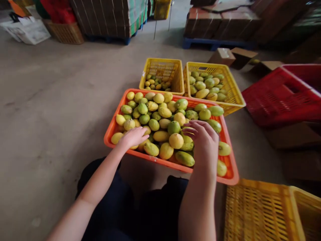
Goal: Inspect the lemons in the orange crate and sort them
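A shallow orange tray (155,160) in front of me is heaped with smooth, roundish to oval fruits (165,111), yellow to green; I cannot tell their kind for sure. My left hand (135,136) lies palm down over the fruits at the tray's near left, fingers stretched out, with no fruit seen in its grasp. Over the right half hovers my right hand (204,134), its fingers bent and apart, close to a green fruit (174,127) and a pale yellow fruit (176,141). The palm side of that hand is hidden.
Behind the tray stand a yellow crate (182,78) with small fruits and another yellow crate (232,90) with larger ones. A red crate (281,95) is at the right, another yellow crate (258,211) at the lower right. Cartons on a blue pallet (215,43) stand farther back.
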Tool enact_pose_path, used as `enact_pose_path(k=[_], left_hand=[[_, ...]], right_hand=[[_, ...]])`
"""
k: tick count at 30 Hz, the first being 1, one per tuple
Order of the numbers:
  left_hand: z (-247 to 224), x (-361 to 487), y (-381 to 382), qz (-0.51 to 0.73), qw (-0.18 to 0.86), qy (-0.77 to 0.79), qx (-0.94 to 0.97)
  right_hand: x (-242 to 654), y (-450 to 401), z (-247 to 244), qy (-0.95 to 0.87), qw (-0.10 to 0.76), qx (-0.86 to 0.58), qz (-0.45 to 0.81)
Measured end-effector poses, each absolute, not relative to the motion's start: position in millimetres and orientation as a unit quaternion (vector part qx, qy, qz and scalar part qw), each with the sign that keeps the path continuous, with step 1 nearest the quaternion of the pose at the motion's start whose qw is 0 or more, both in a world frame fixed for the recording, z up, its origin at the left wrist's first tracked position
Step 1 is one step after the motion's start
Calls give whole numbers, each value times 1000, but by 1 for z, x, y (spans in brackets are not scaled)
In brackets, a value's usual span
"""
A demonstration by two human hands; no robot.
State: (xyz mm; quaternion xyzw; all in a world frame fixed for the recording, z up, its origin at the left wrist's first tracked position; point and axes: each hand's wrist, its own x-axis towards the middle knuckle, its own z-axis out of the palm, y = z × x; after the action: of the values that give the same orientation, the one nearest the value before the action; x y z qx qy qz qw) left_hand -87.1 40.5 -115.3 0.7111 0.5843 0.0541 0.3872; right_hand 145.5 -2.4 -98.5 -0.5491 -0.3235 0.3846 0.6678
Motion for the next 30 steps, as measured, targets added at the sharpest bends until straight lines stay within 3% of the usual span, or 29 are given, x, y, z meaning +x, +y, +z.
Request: enact_pose_path(k=[5, 10, 13, 19, 23, 26, 30], left_hand=[[-130, -103, 45, -73, 354, 585, 726], [-134, -114, 55, -54, 357, 580, 730], [-136, -118, 60, -28, 368, 582, 724], [-146, -114, 65, 7, 397, 589, 704], [-157, -97, 63, 55, 405, 598, 689], [-166, -81, 62, 93, 405, 613, 672], [-176, -60, 60, 120, 392, 635, 654]], right_hand=[[122, 7, -112, -457, 515, -604, 401], [87, 10, -140, -562, 198, -636, 490], [76, 14, -156, -550, 113, -653, 508], [78, 21, -156, -559, 124, -642, 511], [88, 19, -134, -571, 189, -620, 504], [106, 12, -107, -573, 272, -584, 506], [136, 1, -85, -480, 494, -492, 533]])
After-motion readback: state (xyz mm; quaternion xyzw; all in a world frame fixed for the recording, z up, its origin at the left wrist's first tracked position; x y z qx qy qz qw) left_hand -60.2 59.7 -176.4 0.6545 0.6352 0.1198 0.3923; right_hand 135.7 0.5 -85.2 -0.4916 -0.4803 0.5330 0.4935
